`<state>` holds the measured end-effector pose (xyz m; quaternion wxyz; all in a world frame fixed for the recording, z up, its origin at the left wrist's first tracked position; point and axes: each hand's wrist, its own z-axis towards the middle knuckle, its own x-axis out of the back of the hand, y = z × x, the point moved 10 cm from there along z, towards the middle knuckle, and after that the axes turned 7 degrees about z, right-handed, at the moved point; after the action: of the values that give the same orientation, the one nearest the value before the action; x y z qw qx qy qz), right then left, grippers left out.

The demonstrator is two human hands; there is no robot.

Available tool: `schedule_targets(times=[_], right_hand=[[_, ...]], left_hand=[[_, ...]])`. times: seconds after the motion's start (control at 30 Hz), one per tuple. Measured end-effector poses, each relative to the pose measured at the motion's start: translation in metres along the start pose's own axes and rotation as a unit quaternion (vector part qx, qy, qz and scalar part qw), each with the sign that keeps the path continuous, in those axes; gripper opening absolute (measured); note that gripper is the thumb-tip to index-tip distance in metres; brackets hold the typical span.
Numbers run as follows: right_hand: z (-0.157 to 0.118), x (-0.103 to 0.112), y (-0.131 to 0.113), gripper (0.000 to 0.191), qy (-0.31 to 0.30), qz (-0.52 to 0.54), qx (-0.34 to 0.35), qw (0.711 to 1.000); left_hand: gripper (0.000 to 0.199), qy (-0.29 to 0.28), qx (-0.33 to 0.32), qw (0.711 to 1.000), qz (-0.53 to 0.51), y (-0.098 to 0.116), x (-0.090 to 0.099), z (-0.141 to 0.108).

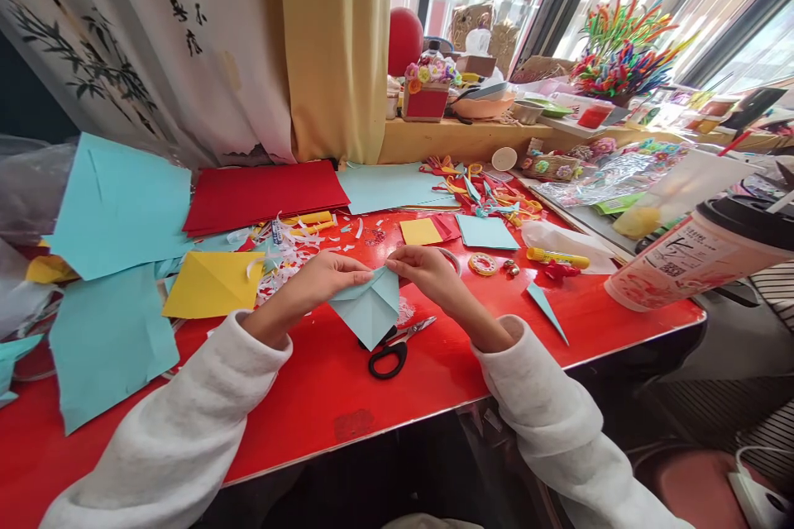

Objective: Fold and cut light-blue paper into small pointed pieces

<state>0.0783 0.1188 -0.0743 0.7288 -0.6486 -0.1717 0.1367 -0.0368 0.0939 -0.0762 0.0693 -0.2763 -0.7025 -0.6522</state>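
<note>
A light blue sheet of paper [372, 312] with crease lines hangs between my two hands, one corner pointing down toward me. My left hand [326, 281] pinches its upper left edge. At the top right edge, my right hand [425, 269] pinches the paper between thumb and fingers. Black-handled scissors [389, 359] lie on the table just below the paper, which hides part of them. A creased yellow paper square [214, 285] lies to the left of my left hand. Beyond my right hand are a small yellow square [420, 231] and a stack of light blue squares [487, 231].
The red table [434, 372] holds large blue sheets [117, 347] at left, red sheets [266, 194] behind, and paper scraps [294, 252]. At right lie a yellow glue tube [558, 258] and a thin blue paper triangle [547, 312]. A tilted paper cup [695, 256] is near the right edge.
</note>
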Motion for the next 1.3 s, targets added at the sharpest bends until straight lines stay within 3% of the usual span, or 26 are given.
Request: schedule_targets(times=[0.3,0.63,0.87,1.07,1.2,1.3], right_hand=[[-0.002,-0.001,0.007,0.035,0.01,0.097,-0.076,0.992],[0.0,0.006,-0.004,0.028,0.031,-0.003,0.028,0.999],[-0.003,-0.002,-0.005,0.027,-0.011,0.02,0.002,1.0],[-0.003,0.006,-0.006,0.031,0.045,0.038,0.017,0.998],[-0.001,0.0,-0.003,0.026,0.02,0.002,0.003,1.0],[-0.002,-0.005,-0.004,0.02,-0.008,-0.035,0.008,0.999]], left_hand=[[0.026,0.021,0.018,0.999,-0.016,-0.005,0.005,0.004],[0.026,-0.03,0.023,0.999,-0.036,0.0,-0.008,-0.003],[0.028,0.033,0.003,0.996,-0.078,-0.002,0.002,0.003],[0.024,0.001,0.009,0.996,-0.087,-0.003,-0.01,0.004],[0.024,-0.021,0.013,0.995,-0.101,-0.006,-0.018,0.005],[0.026,-0.043,-0.006,0.998,-0.043,-0.004,-0.02,0.005]])
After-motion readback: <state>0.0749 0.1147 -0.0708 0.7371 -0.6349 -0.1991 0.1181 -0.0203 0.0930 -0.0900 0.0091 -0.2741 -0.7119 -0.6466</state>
